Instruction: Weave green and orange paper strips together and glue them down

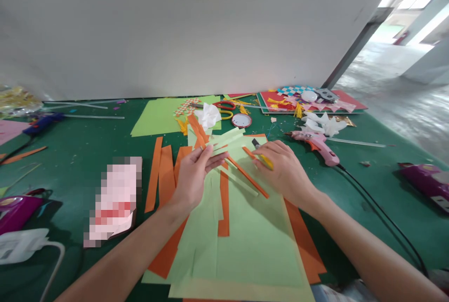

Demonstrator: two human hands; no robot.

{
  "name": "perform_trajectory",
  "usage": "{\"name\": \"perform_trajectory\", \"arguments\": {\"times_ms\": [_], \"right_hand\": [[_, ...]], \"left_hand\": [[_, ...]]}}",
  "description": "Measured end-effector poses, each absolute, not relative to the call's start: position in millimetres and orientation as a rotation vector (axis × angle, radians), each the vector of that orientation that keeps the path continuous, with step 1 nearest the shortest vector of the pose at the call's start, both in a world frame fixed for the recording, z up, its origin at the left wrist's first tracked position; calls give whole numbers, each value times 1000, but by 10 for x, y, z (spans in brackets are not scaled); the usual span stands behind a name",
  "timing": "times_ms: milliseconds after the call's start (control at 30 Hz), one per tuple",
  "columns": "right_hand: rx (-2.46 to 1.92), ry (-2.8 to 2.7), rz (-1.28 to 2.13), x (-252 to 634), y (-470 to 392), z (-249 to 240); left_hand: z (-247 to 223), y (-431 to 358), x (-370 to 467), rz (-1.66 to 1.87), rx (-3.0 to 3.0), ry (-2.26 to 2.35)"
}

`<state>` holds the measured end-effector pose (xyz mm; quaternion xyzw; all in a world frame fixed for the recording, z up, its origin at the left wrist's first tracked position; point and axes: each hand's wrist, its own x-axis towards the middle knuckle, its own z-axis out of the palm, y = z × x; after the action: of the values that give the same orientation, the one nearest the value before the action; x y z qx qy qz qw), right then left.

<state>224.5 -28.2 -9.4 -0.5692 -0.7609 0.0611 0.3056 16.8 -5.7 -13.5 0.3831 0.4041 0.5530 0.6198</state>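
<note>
Paper strips (229, 138) jut beyond the pinching left hand (195, 171), the right hand (281, 165) gripping a cutter (267, 161).

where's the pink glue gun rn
In the head view, the glue gun lies right of centre on the green table, just right of the right hand, beside crumpled white tissue.

A pink glue gun (317, 145) lies beside crumpled white tissue (329, 126) on a green tabletop (101, 145), its black cord (354, 181) trailing away. At left, a blue glue gun (42, 124) sits beyond a purple device (19, 212) and white adapter (21, 247); red-handled scissors (224, 104) rest near a pale wall (175, 26).
</note>
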Motion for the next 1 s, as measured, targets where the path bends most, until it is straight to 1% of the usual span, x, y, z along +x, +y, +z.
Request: {"name": "perform_trajectory", "arguments": {"times_ms": [300, 433, 533, 633, 800, 1000], "right_hand": [[-1526, -2231, -136, 2134, -331, -188], [-1606, -2278, -256, 2135, -255, -262], [-1601, -2302, -271, 2134, -184, -304], [-1611, -2296, -268, 2110, -148, -319], [-1624, -2246, -251, 2074, -156, -323], [-1528, -2293, -219, 2081, -200, -309]], "left_hand": [[0, 88, 51, 1513, 795, 884], [-50, 84, 58, 1410, 776, 860], [-99, 30, 101, 1226, 845, 861], [-116, -14, 134, 1118, 888, 861], [-102, -23, 138, 1120, 878, 833], [-107, -19, 123, 1166, 824, 766]]}}
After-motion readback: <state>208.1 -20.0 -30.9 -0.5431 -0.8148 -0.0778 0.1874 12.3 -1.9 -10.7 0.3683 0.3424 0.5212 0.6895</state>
